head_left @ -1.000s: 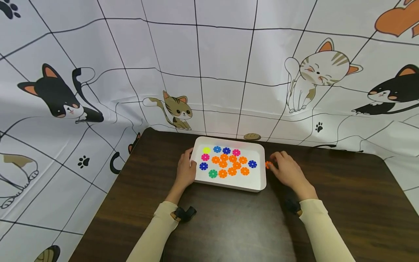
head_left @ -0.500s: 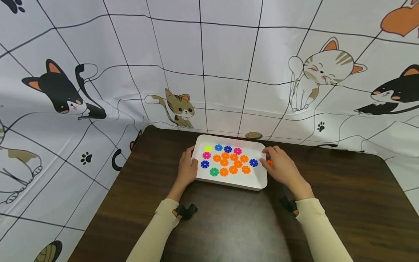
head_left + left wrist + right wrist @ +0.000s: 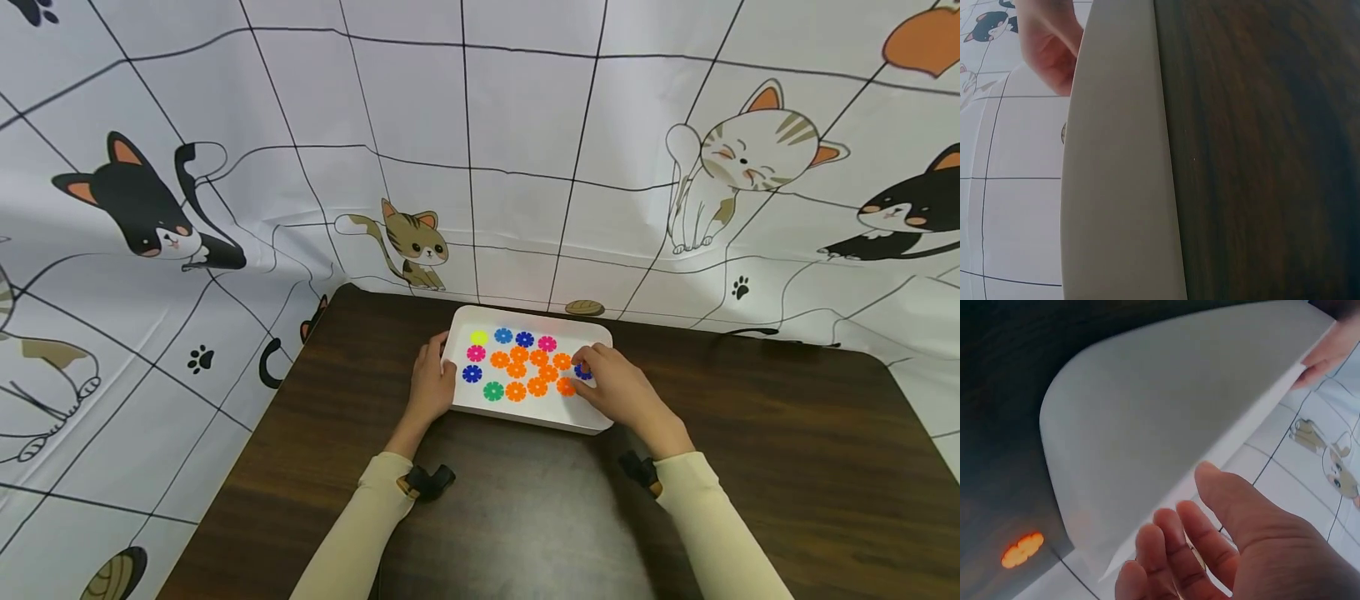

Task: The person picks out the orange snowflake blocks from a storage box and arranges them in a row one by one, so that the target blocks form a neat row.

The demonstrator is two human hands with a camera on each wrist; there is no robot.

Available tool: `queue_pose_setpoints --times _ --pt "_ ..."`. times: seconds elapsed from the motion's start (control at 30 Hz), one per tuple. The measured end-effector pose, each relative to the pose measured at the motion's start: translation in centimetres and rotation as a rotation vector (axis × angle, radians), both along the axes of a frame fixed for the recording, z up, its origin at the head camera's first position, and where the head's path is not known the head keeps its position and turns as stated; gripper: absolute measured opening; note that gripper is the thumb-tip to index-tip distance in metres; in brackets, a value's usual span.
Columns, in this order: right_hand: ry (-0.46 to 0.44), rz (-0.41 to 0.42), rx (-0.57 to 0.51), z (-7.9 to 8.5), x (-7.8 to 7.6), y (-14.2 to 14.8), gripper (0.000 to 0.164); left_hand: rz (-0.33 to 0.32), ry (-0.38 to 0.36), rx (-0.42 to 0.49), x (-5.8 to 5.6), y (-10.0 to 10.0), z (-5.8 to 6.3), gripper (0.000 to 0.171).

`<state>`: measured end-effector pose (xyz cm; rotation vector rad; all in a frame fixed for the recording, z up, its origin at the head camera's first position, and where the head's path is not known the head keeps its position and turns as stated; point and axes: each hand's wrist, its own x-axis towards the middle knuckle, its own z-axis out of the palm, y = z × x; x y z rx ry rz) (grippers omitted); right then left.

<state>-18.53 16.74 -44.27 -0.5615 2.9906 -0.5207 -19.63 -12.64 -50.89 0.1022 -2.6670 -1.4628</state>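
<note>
A shallow white tray (image 3: 525,417) sits on the table with flower-shaped discs inside. My left hand (image 3: 430,385) grips its left edge, thumb at the rim and fingers along the outer side. My right hand (image 3: 624,393) reaches over the right edge, thumb and index finger parted around a dark blue disc (image 3: 582,372). The right wrist view shows that hand's fingers (image 3: 1168,531) loosely bent with nothing between them. An orange disc (image 3: 1022,550) lies outside the tray there, hidden behind my hand in the head view. Orange discs (image 3: 517,370) cluster in the tray's middle.
Around the cluster lie a yellow disc (image 3: 477,337), a green disc (image 3: 493,391), and several blue and pink ones. The dark wooden table (image 3: 480,517) meets a white cat-print curtain (image 3: 525,208) just behind the tray.
My right hand has moved left from the orange disc beside the tray to over the tray's right side. My left hand keeps its hold on the edge.
</note>
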Motion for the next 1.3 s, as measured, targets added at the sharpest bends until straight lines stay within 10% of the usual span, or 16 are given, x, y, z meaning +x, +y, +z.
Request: queue_pose_setpoints --times 1.3 --pt "0.057 0.044 0.191 -1.8 0.0 -1.7 0.037 -0.001 -0.015 0.01 -0.2 -0.1 0.0 0.052"
